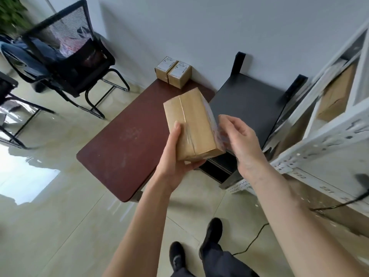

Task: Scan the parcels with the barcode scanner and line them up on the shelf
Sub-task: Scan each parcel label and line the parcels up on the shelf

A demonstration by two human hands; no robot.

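A: Parcel (194, 124)?
B: Above table (123, 140) edge, L hand (175, 162) gripping its near end, thumb on top.
A: R hand (239, 140)?
B: Fingers loose at parcel's side, holding nothing. 2 boxes (173, 73) at table's far end.

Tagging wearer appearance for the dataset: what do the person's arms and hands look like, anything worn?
Left hand and right hand are bare: no gloves, rings or watch visible. Both forearms are bare to the frame edge, with no sleeves in view.

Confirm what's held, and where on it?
Left hand grips the cardboard parcel at its near end; right hand is beside its right side, contact unclear.
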